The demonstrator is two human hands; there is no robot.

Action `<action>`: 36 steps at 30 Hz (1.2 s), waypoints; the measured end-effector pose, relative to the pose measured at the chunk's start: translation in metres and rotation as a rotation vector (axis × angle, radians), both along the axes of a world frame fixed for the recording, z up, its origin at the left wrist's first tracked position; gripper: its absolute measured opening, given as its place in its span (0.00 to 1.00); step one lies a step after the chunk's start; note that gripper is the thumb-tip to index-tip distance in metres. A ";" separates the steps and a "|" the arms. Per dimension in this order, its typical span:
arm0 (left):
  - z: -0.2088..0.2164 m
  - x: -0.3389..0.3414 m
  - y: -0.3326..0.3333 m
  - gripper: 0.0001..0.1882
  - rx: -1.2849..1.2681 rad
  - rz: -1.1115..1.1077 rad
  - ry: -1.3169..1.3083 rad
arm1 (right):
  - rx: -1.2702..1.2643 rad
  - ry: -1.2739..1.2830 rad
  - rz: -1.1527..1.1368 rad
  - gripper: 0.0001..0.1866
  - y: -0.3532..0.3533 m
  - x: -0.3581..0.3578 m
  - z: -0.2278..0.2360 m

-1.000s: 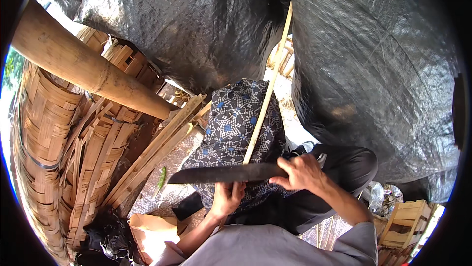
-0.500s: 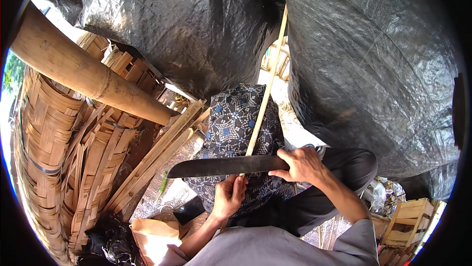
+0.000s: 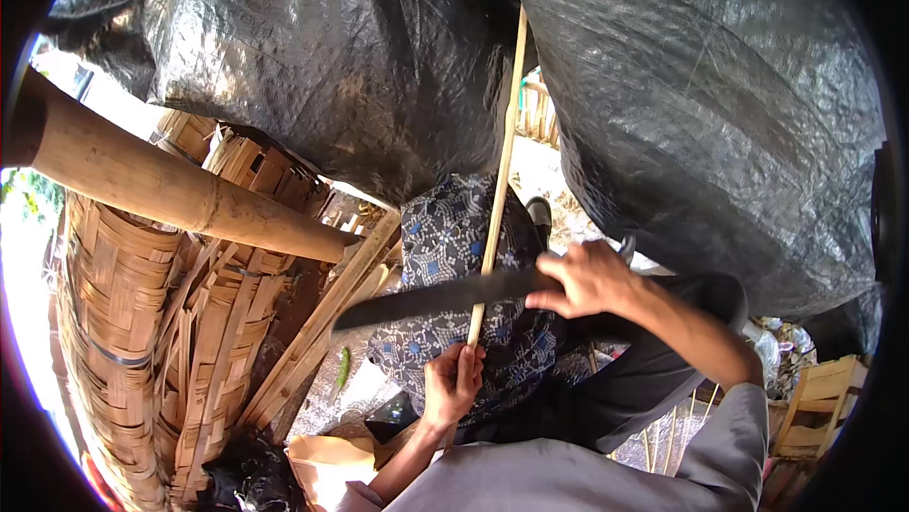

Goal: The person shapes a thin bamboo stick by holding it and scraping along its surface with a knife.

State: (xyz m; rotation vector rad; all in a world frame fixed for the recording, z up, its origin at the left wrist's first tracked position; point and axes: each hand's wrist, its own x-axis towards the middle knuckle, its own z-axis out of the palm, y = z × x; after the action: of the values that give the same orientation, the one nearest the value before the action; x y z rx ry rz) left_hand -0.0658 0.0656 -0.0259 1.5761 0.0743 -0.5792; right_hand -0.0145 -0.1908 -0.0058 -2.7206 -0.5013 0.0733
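Observation:
My left hand [image 3: 454, 384] is closed around the near end of a long, thin, pale bamboo strip [image 3: 505, 171], which runs away from me over my lap. In my right hand [image 3: 589, 282] is a machete, its handle mostly hidden by my fingers. The broad dark machete blade [image 3: 417, 305] points left and lies across the strip, a short way beyond my left hand. Motion blurs the blade and right hand slightly; whether the edge touches the strip, I cannot tell. Dark cloth with a white and blue pattern [image 3: 445, 228] covers my left leg beneath the strip.
A thick bamboo pole [image 3: 199, 197] slants in from the left above woven bamboo pieces [image 3: 118, 294]. Split bamboo slats [image 3: 317, 346] lean beside my lap. Black tarpaulin sheets [image 3: 701, 114] hang ahead and right. A wooden crate [image 3: 819, 403] stands at the lower right.
The machete has moved away from my left hand along the strip, and its tip has tilted nearer to me. The strip stands more upright in view. The whole view has shifted slightly.

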 end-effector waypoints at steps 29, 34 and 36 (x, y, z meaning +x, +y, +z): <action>-0.030 0.000 0.005 0.14 0.043 0.084 -0.156 | 0.076 -0.051 0.128 0.33 0.029 -0.032 -0.047; -0.004 0.010 -0.004 0.16 0.085 -0.004 -0.093 | 0.408 -0.098 -0.129 0.31 0.015 -0.019 -0.055; -0.011 0.013 0.000 0.16 0.102 -0.016 -0.124 | 0.319 0.191 -0.146 0.31 0.025 -0.025 -0.045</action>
State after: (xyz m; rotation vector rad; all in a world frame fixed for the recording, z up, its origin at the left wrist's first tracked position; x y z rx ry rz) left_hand -0.0529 0.0658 -0.0367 1.7099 -0.0024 -0.4948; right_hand -0.0394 -0.1655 -0.0511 -2.3980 -0.2351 0.1951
